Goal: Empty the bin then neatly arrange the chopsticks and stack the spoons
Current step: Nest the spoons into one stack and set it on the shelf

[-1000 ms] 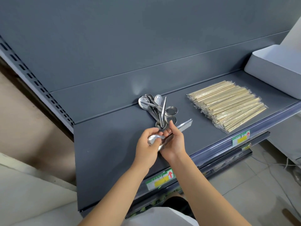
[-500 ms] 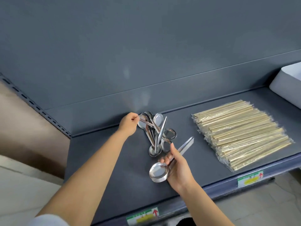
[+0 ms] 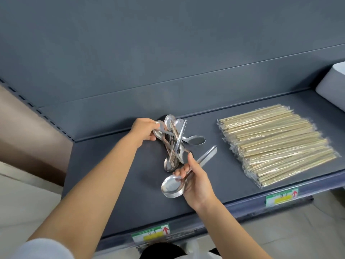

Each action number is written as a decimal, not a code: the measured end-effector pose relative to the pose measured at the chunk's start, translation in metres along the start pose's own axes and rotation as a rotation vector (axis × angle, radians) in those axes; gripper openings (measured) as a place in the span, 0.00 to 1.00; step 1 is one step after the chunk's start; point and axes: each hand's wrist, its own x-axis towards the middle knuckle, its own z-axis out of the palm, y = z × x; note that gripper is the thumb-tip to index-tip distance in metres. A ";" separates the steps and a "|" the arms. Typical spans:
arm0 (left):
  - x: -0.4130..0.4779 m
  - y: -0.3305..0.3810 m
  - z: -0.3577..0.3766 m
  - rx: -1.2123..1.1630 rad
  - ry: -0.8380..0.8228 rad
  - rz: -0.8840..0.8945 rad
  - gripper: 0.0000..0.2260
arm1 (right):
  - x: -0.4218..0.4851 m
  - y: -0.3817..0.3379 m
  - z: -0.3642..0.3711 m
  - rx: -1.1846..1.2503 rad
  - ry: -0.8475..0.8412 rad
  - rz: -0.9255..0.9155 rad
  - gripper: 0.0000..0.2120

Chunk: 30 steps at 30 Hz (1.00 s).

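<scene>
Now your left grip (image 3: 143, 130) is pinching one spoon (image 3: 160, 134) from the tangle (image 3: 175, 146) near the shelf's (image 3: 112, 174) back edge; your right grip (image 3: 197, 182) is clamping the nested spoons (image 3: 170, 186). Be lifting it slowly, bowls matching.

Bare shelf (image 3: 115, 165) left of spoon pile (image 3: 174, 144); chopsticks (image 3: 276, 144) block right; narrow gap between.

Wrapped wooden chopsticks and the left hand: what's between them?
Head view: a jumbled pile of shiny metal spoons between the left hand and plastic-wrapped wooden chopsticks.
</scene>
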 end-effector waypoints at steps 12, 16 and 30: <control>-0.058 -0.019 -0.086 -0.028 0.249 -0.017 0.02 | -0.001 0.001 0.001 -0.018 -0.031 0.015 0.18; -0.088 -0.030 -0.111 -0.113 0.324 -0.026 0.02 | -0.002 0.002 0.003 0.030 -0.047 0.029 0.14; -0.163 -0.058 0.014 -0.008 0.109 0.106 0.11 | -0.006 0.007 0.009 0.089 -0.026 -0.044 0.29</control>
